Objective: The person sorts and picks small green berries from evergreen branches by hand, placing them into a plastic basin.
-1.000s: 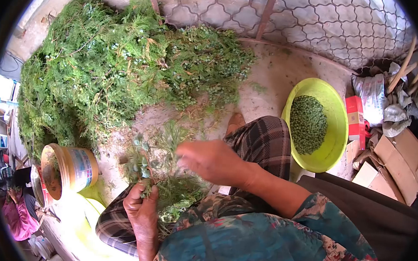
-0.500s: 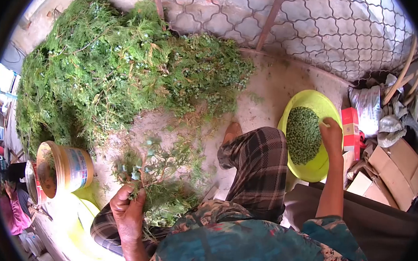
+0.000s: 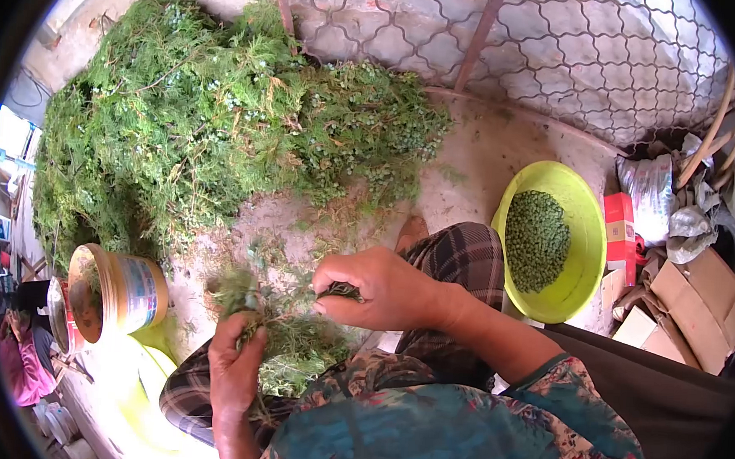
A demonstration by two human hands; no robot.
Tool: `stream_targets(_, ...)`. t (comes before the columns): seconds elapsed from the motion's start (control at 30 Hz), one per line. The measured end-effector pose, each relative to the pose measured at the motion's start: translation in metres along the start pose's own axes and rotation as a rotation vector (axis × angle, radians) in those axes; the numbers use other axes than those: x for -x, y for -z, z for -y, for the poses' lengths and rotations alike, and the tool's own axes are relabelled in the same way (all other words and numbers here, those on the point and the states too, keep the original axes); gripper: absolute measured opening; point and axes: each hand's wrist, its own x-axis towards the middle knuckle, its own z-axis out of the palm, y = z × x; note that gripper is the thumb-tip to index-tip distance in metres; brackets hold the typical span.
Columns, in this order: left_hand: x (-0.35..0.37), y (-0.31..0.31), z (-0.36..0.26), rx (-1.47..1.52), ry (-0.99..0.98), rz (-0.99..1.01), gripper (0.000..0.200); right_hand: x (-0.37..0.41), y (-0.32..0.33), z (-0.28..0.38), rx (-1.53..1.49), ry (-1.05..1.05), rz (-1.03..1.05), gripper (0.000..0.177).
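Note:
My left hand (image 3: 238, 356) is closed round the stem end of a leafy evergreen branch (image 3: 241, 293) with small pale berries, held above my lap. My right hand (image 3: 372, 289) is close beside it on the right, fingers curled towards the thumb over the branch's side. Dark green shows in the gap between thumb and fingers, but I cannot tell what they grip. Loose green sprigs (image 3: 305, 356) lie below both hands. To the right stands a yellow-green basin (image 3: 582, 268) holding a heap of small round green berries (image 3: 537, 240).
A large pile of berried evergreen branches (image 3: 181, 117) fills the upper left. A cream bucket (image 3: 140, 295) lies tipped on the left, with another person (image 3: 23, 360) beyond. A metal lattice (image 3: 555, 56) stands at the back. Cardboard (image 3: 699, 304) and a red box (image 3: 618, 232) are right of the basin.
My right hand has moved left from the basin of berries to beside my left hand. My left hand keeps its hold on the branch.

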Motion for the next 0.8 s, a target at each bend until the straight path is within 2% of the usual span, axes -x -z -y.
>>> stream_targets(0.03, -0.002, -0.001, 0.002, 0.001, 0.005, -0.001, 0.020, -0.002, -0.004, 0.001, -0.111, -0.046, 0.008, 0.020)
stream_targets(0.1, -0.009, -0.007, 0.001, -0.424, -0.152, 0.138, 0.026, -0.008, -0.010, 0.003, -0.224, -0.097, 0.021, 0.020)
stream_targets(0.13, -0.009, -0.016, -0.005, -0.309, -0.026, 0.150, 0.027, -0.011, -0.013, 0.006, -0.273, -0.111, -0.009, 0.020)
stream_targets(0.17, -0.008, -0.024, -0.013, -0.306, -0.021, 0.146, 0.027, -0.014, -0.015, 0.007, -0.322, -0.123, -0.040, 0.021)
stream_targets(0.2, -0.007, -0.030, -0.022, -0.125, 0.091, 0.178, 0.024, -0.016, -0.017, 0.008, -0.322, -0.123, -0.034, 0.021)
stream_targets(0.3, -0.007, -0.054, 0.001, 0.222, 0.015, 0.016, 0.023, -0.024, -0.024, 0.008, -0.376, -0.114, -0.061, 0.024)
stream_targets(0.37, -0.014, -0.041, 0.010, -0.055, -0.241, 0.232, 0.022, -0.027, -0.028, 0.008, -0.439, -0.149, -0.040, 0.022)
stream_targets(0.4, -0.014, -0.041, 0.009, -0.120, -0.208, 0.204, 0.015, -0.028, -0.024, 0.011, -0.440, -0.151, -0.039, 0.022)
stream_targets(0.47, -0.011, -0.036, -0.002, -0.052, -0.125, 0.195, 0.013, -0.031, -0.011, 0.017, -0.806, -0.444, 0.125, 0.018)
stream_targets(0.5, -0.009, -0.032, -0.008, 0.013, -0.042, 0.187, 0.014, -0.031, -0.009, 0.008, -0.813, -0.447, 0.122, 0.018)
stream_targets(0.53, -0.009, -0.029, -0.019, 0.078, 0.014, 0.146, 0.016, -0.031, -0.008, -0.007, -1.158, -0.454, -0.045, 0.018)
stream_targets(0.57, -0.012, -0.022, -0.011, -0.018, -0.042, 0.153, 0.018, -0.031, -0.005, -0.015, -1.496, -0.450, -0.221, 0.018)
stream_targets(0.6, -0.011, -0.019, -0.012, 0.040, -0.008, 0.174, 0.020, -0.033, 0.005, -0.018, -1.497, -0.452, -0.219, 0.018)
stream_targets(0.67, -0.010, -0.018, -0.012, 0.096, 0.025, 0.191, 0.021, -0.038, 0.021, -0.019, -1.368, -0.329, -0.410, 0.020)
stream_targets(0.7, -0.010, -0.020, -0.010, 0.151, 0.025, 0.173, 0.025, -0.039, 0.019, -0.019, -1.372, -0.330, -0.411, 0.020)
stream_targets(0.77, -0.010, -0.020, -0.010, 0.205, 0.026, 0.154, 0.029, -0.041, 0.014, -0.018, -1.168, -0.401, -0.304, 0.020)
stream_targets(0.8, -0.010, -0.019, -0.011, 0.338, 0.124, 0.169, 0.035, -0.040, 0.012, -0.017, -1.165, -0.408, -0.282, 0.021)
